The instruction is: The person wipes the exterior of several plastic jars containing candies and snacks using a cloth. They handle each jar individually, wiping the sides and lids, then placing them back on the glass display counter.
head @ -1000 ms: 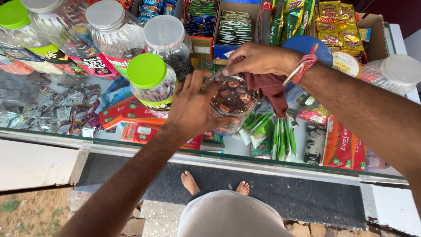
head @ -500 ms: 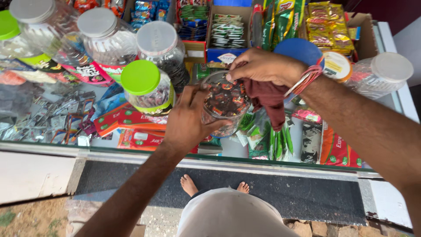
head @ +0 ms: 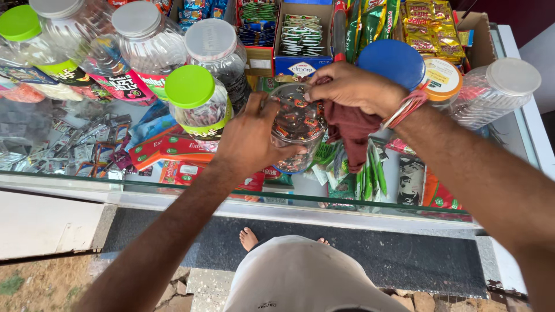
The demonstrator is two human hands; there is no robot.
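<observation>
Left hand (head: 248,141) is wrapped around the side of a clear round plastic jar of small dark-wrapped sweets (head: 296,124), palm on its left wall, fingers curling under and across the lower front; jar is lifted off the glass counter top (head: 87,182) and tilted, open mouth facing up and toward the camera. Right hand (head: 352,88) sits at the jar's upper right rim, fingers pinched together over the mouth edge, touching the rim; it also has a dark maroon cloth (head: 352,130) bunched under the palm, cloth hanging down just beside the jar's right wall. So the jar is between the two hands: left clamped on the body, right closed on cloth at the rim. Cannot tell whether the right fingertips also hold a sweet. Red and white thread bands (head: 404,107) on the right wrist. Round blue plastic lid (head: 394,60) lies just behind the right hand, touching a jar with an orange and white label (head: 442,78). Left of the held jar: a clear jar with a lime green lid (head: 196,98), near the left thumb, then several clear jars with white lids (head: 144,34) further back. Green sachet strips (head: 370,173) lie under the glass below the cloth. Person's bare feet (head: 248,238) show on the dark step below.
</observation>
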